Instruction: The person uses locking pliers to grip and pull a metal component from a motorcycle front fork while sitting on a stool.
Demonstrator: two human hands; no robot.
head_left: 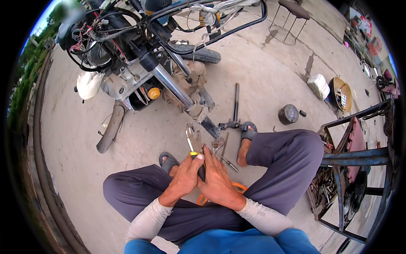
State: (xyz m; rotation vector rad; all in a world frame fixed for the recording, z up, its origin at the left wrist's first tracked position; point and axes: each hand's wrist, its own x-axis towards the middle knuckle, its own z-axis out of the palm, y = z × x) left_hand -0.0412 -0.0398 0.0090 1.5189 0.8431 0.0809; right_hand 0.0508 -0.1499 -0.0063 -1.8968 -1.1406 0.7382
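My left hand (185,177) is closed on pliers (191,144) with a yellow-and-black handle, thumb pressed on the grip, jaws pointing up. My right hand (211,181) is against the same handle, fingers lying along its right side. Just beyond the pliers, the motorcycle's fork legs (171,84) reach down toward me. An adjustable wrench (219,143) and a socket tool (229,163) lie beyond my right hand, beside a steering stem with clamp (236,101). An orange object (238,186) is partly hidden below my hands.
The partly stripped motorcycle (105,42) stands ahead, a loose fender (110,131) to its left. A blue metal cart (355,156) with tools is at my right. Further right are a can (289,113), white jug (318,86), yellow basin (344,92) and stool (294,10).
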